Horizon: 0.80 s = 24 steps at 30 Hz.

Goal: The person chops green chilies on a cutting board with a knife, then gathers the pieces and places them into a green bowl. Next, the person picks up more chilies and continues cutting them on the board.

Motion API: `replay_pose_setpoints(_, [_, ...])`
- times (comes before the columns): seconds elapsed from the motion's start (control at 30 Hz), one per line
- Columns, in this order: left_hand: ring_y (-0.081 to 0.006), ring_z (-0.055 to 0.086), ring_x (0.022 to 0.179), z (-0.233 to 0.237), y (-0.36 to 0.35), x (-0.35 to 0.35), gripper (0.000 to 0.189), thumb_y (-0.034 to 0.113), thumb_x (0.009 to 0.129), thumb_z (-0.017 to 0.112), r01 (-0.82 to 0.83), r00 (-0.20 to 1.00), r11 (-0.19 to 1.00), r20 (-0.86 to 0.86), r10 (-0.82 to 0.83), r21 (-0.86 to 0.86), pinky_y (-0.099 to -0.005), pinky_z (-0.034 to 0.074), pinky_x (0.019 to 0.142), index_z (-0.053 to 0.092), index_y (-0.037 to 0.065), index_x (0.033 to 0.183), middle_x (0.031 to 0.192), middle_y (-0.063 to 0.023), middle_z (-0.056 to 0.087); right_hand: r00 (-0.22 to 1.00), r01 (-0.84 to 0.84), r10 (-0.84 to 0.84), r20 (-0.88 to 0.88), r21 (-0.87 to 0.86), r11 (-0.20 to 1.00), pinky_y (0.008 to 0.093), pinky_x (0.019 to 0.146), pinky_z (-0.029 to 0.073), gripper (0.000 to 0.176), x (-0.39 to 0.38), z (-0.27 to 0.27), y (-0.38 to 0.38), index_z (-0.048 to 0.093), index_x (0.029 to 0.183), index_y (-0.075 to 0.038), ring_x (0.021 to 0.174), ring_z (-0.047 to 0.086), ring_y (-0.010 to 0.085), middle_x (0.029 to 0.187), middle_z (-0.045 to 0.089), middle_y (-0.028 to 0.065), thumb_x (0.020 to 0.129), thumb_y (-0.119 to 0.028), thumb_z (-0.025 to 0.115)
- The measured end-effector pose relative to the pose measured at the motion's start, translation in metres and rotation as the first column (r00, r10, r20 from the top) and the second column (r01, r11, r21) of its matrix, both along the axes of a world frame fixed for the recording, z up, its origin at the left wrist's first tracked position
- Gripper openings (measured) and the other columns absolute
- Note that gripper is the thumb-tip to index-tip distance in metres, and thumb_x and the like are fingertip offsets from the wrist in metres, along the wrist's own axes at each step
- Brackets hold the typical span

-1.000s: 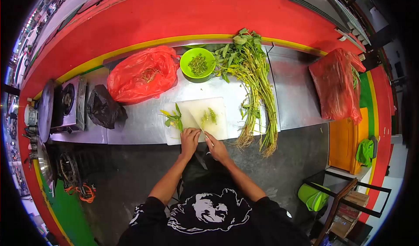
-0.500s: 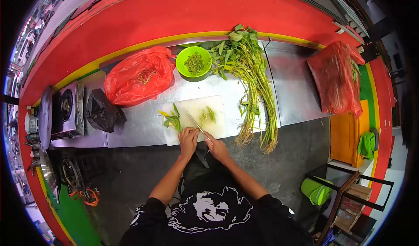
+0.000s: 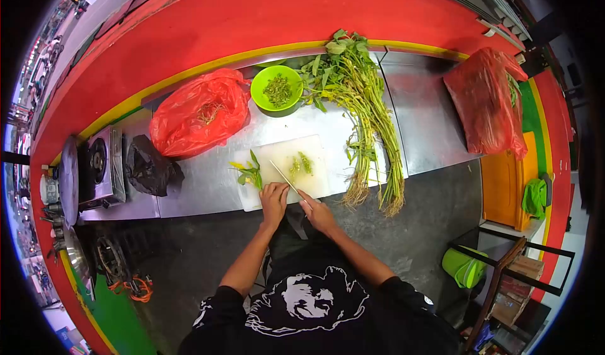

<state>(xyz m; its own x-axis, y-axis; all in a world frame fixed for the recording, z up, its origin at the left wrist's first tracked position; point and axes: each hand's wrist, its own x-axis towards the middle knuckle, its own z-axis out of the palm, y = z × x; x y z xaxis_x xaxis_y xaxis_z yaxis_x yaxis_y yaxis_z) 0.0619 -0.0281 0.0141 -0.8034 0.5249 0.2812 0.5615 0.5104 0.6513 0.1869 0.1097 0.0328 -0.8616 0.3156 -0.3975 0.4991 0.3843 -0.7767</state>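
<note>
My right hand (image 3: 317, 214) is closed round the handle of a knife (image 3: 283, 175), whose blade points up and left over the white cutting board (image 3: 271, 150). Beside it, near the board's front edge, my left hand (image 3: 273, 202) is closed on a small bunch of leafy greens (image 3: 253, 175). The leaves stick out past its fingers; the stems are mostly hidden by the hand. Chopped green pieces (image 3: 302, 163) lie on the board to the right of the blade. Behind the board stands a green bowl (image 3: 258, 93) with cut greens in it.
Long leafy stalks with roots (image 3: 372, 119) lie right of the board. A red plastic bag (image 3: 173, 125) and a black bag (image 3: 149, 167) sit to the left, near a stove (image 3: 104, 165). Another red bag (image 3: 482, 106) stands far right on the metal counter (image 3: 419, 122).
The view has shifted slightly. Both hands keep nearly the same place at the board, with the knife and the greens still held.
</note>
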Motion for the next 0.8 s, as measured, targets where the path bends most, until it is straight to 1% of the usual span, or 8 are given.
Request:
replay_pose_setpoints(0.07, [-0.0261, 0.060, 0.092, 0.000, -0.001, 0.002, 0.012, 0.012, 0.090, 0.073, 0.026, 1.000, 1.000, 0.007, -0.026, -0.003, -0.0400, 0.040, 0.082, 0.075, 0.010, 0.102, 0.096, -0.0042, 0.067, 1.000, 0.000, 0.000, 0.018, -0.010, 1.000, 0.0512, 0.087, 0.055, 0.043, -0.006, 0.004, -0.001, 0.055, 0.147, -0.023, 0.103, 0.068, 0.0456, 0.118, 0.069, 0.0251, 0.105, -0.035, 0.056])
replay_pose_setpoints(0.17, [-0.0257, 0.060, 0.094, -0.004, -0.002, 0.000, 0.013, 0.012, 0.090, 0.073, 0.043, 0.999, 0.999, -0.010, -0.043, -0.011, -0.0395, 0.039, 0.082, 0.074, 0.010, 0.103, 0.096, -0.0040, 0.067, 0.977, 0.078, -0.086, -0.197, -0.050, 0.996, 0.0493, 0.090, 0.055, 0.042, -0.010, -0.003, -0.005, 0.056, 0.145, -0.021, 0.106, 0.067, 0.0456, 0.119, 0.069, 0.0247, 0.106, -0.035, 0.055])
replay_pose_setpoints(0.23, [-0.0258, 0.060, 0.094, -0.004, 0.000, 0.001, 0.012, 0.012, 0.091, 0.072, 0.019, 1.000, 1.000, -0.005, -0.019, -0.007, -0.0396, 0.039, 0.082, 0.074, 0.010, 0.103, 0.097, -0.0038, 0.067, 0.942, 0.108, -0.112, -0.316, -0.031, 0.994, 0.0552, 0.082, 0.054, 0.041, -0.005, -0.004, -0.006, 0.059, 0.142, -0.023, 0.093, 0.068, 0.0479, 0.102, 0.072, 0.0243, 0.106, -0.039, 0.052])
replay_pose_setpoints(0.5, [-0.0260, 0.060, 0.096, -0.004, -0.001, 0.004, 0.012, 0.012, 0.092, 0.072, 0.011, 1.000, 1.000, -0.005, -0.011, -0.015, -0.0398, 0.039, 0.083, 0.073, 0.009, 0.103, 0.098, -0.0042, 0.066, 0.996, 0.021, -0.021, -0.083, -0.002, 1.000, 0.0558, 0.080, 0.054, 0.044, 0.007, 0.009, 0.002, 0.054, 0.147, -0.028, 0.088, 0.068, 0.0492, 0.101, 0.072, 0.0239, 0.105, -0.041, 0.053])
replay_pose_setpoints(0.57, [-0.0259, 0.059, 0.096, -0.002, -0.002, 0.004, 0.012, 0.012, 0.092, 0.072, 0.033, 0.999, 0.999, -0.012, -0.033, -0.015, -0.0397, 0.039, 0.083, 0.073, 0.009, 0.103, 0.098, -0.0044, 0.065, 1.000, -0.006, 0.006, -0.022, -0.010, 1.000, 0.0511, 0.080, 0.053, 0.043, -0.004, 0.013, 0.002, 0.054, 0.148, -0.023, 0.089, 0.069, 0.0471, 0.093, 0.069, 0.0278, 0.107, -0.038, 0.051])
replay_pose_setpoints(0.67, [-0.0261, 0.059, 0.097, -0.001, -0.003, 0.005, 0.013, 0.011, 0.092, 0.072, 0.058, 0.998, 0.998, -0.034, -0.058, -0.011, -0.0396, 0.039, 0.083, 0.073, 0.008, 0.105, 0.097, -0.0046, 0.064, 0.992, 0.043, -0.047, -0.114, -0.029, 0.999, 0.0505, 0.083, 0.054, 0.045, -0.012, 0.005, -0.003, 0.054, 0.148, -0.022, 0.092, 0.069, 0.0463, 0.098, 0.071, 0.0267, 0.107, -0.039, 0.050])
replay_pose_setpoints(0.77, [-0.0265, 0.060, 0.097, -0.002, -0.002, 0.007, 0.014, 0.011, 0.092, 0.072, 0.027, 1.000, 0.999, -0.009, -0.027, -0.025, -0.0398, 0.040, 0.083, 0.074, 0.009, 0.105, 0.098, -0.0046, 0.065, 0.999, 0.029, -0.031, -0.039, -0.051, 0.998, 0.0501, 0.086, 0.054, 0.045, -0.011, 0.018, -0.001, 0.054, 0.148, -0.021, 0.096, 0.069, 0.0454, 0.102, 0.071, 0.0258, 0.107, -0.040, 0.050])
replay_pose_setpoints(0.8, [-0.0266, 0.060, 0.097, -0.003, 0.000, 0.006, 0.013, 0.011, 0.092, 0.072, 0.008, 1.000, 1.000, -0.006, -0.008, -0.005, -0.0399, 0.040, 0.083, 0.074, 0.009, 0.105, 0.098, -0.0046, 0.066, 0.990, 0.059, -0.065, -0.121, -0.055, 0.997, 0.0562, 0.087, 0.053, 0.044, -0.008, 0.016, -0.003, 0.055, 0.146, -0.026, 0.098, 0.066, 0.0504, 0.105, 0.071, 0.0256, 0.106, -0.045, 0.047])
